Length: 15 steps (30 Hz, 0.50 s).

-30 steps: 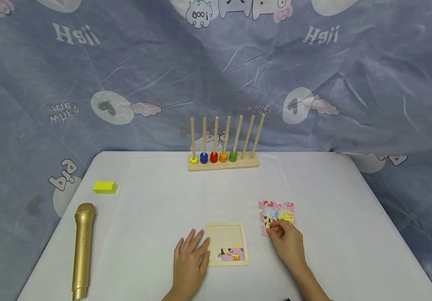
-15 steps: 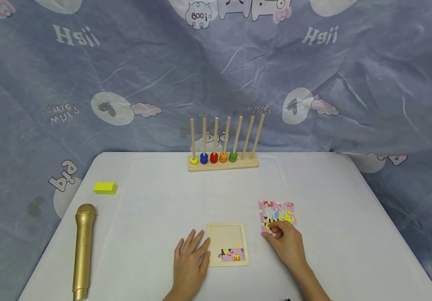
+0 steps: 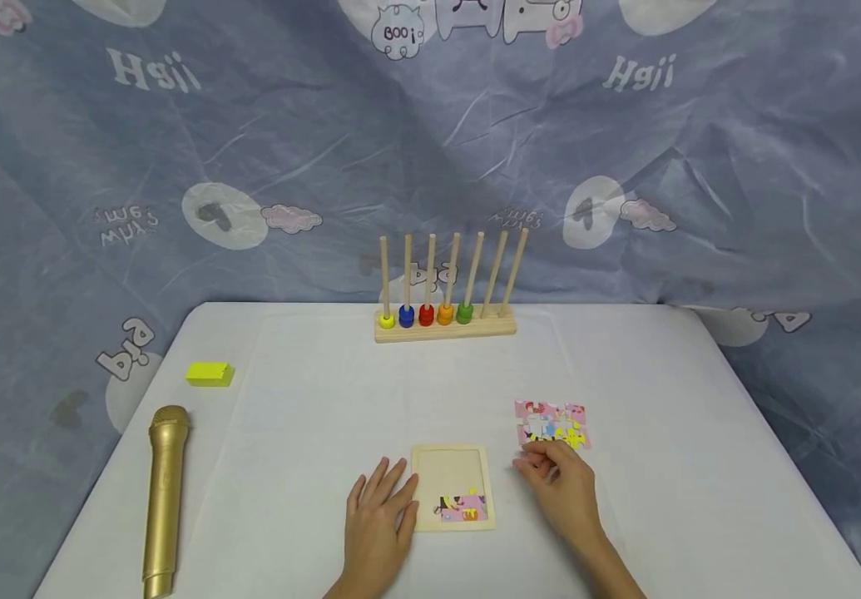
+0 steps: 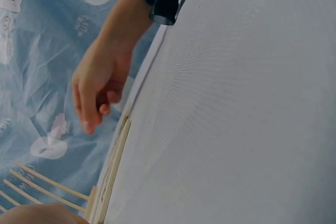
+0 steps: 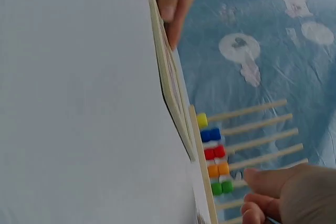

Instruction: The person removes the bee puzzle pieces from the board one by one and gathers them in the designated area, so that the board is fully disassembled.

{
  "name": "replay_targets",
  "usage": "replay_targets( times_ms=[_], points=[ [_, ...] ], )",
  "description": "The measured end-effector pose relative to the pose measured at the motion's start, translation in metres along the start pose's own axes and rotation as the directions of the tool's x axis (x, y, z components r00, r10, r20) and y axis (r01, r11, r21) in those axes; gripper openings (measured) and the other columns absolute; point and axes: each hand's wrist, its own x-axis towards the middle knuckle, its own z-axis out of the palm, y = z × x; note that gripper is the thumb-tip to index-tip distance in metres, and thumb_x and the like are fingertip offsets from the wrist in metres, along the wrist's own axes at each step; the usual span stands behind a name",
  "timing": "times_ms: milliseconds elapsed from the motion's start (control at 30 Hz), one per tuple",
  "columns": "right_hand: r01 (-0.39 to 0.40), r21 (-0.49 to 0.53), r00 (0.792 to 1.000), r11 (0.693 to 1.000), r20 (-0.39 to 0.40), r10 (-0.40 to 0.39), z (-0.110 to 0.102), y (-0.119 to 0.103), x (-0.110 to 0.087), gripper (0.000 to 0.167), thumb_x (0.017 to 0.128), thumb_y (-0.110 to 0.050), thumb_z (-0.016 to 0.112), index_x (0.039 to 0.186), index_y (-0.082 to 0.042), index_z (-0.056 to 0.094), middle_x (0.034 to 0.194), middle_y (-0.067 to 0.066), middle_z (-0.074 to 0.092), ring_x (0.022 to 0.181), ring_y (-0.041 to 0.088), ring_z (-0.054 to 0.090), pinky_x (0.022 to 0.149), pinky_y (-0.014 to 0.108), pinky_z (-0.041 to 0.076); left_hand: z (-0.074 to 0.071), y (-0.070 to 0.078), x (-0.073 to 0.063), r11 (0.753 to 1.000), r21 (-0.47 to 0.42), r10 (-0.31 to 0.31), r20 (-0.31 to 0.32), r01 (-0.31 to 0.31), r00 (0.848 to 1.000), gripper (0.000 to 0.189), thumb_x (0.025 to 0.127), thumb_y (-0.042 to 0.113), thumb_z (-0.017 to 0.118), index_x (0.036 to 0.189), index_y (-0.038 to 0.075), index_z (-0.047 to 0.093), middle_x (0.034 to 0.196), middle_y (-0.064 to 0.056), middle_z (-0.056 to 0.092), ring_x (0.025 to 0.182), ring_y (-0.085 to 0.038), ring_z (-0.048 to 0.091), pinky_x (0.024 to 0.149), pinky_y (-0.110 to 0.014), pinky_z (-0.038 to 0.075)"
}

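Observation:
My left hand (image 3: 378, 520) lies on the white table with its fingers spread, fingertips right at the left edge of a square wooden puzzle tray (image 3: 450, 448). A few joined pink jigsaw pieces (image 3: 463, 508) fill the tray's lower right corner. Right of the tray, my right hand (image 3: 566, 491) pinches a small jigsaw piece (image 3: 522, 456) between thumb and index finger; most of it is hidden by the fingertips. Just beyond these fingers lies a block of loose pink and yellow jigsaw pieces (image 3: 552, 423). The right hand (image 4: 102, 85) also shows in the left wrist view.
A wooden peg rack (image 3: 445, 331) with coloured beads stands at the back middle of the table. Toward the left edge are a gold microphone (image 3: 165, 499) and a yellow block (image 3: 210, 374). A printed grey-blue cloth (image 3: 430, 150) hangs behind the table.
My right hand has drawn a piece from the block's lower left corner and moved slightly left, toward the tray. The left hand and tray have stayed in place.

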Motion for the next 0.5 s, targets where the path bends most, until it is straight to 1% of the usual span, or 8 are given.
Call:
replay_targets(
  times_ms=[100,200,267,367,500],
  points=[
    [0.080,0.039,0.991,0.996,0.102,-0.083,0.010,-0.017,-0.008,0.026,0.069,-0.005,0.086,0.090,-0.009,0.072,0.073,-0.010,0.055,0.063,0.003,0.047,0.053,0.015,0.039,0.000,-0.001,-0.001,1.000,0.001,-0.005,0.003,0.005,1.000,0.032,0.079,0.016,0.078,0.110,0.010,0.074,0.132,-0.009,0.064,0.129,-0.034,0.053,0.099,-0.062,0.034],
    [0.129,0.070,0.965,0.989,0.222,-0.142,0.020,-0.032,-0.016,0.029,0.066,-0.009,0.088,0.092,-0.008,0.072,0.074,-0.009,0.054,0.062,0.001,0.046,0.054,0.015,0.040,0.000,-0.001,-0.001,1.000,0.004,-0.002,0.001,0.001,1.000,0.032,0.079,0.017,0.077,0.111,0.011,0.074,0.132,-0.009,0.064,0.129,-0.034,0.052,0.099,-0.062,0.034],
    [0.139,0.076,0.948,0.987,0.279,-0.155,0.025,-0.039,-0.020,0.032,0.065,-0.010,0.088,0.092,-0.006,0.072,0.074,-0.009,0.054,0.062,-0.001,0.045,0.054,0.015,0.040,0.000,-0.001,-0.001,1.000,0.009,0.001,0.001,-0.001,1.000,0.032,0.079,0.017,0.077,0.111,0.011,0.074,0.132,-0.008,0.064,0.129,-0.034,0.053,0.099,-0.061,0.034],
    [0.151,0.058,0.931,0.987,0.327,-0.162,0.031,-0.044,-0.025,0.034,0.063,-0.011,0.089,0.093,-0.006,0.072,0.074,-0.010,0.054,0.062,-0.003,0.045,0.054,0.014,0.041,-0.001,-0.001,0.000,1.000,0.012,0.005,0.001,-0.005,1.000,0.032,0.080,0.017,0.077,0.111,0.011,0.074,0.132,-0.009,0.064,0.129,-0.034,0.053,0.099,-0.062,0.035],
    [0.168,0.004,0.918,0.986,0.364,-0.158,0.035,-0.047,-0.029,0.031,0.064,-0.014,0.089,0.089,-0.011,0.070,0.073,-0.012,0.052,0.061,-0.004,0.043,0.054,0.014,0.038,-0.002,-0.001,0.000,1.000,0.011,0.003,0.006,-0.003,1.000,0.032,0.079,0.018,0.077,0.111,0.011,0.074,0.132,-0.009,0.064,0.129,-0.034,0.053,0.100,-0.062,0.035]
  ],
)
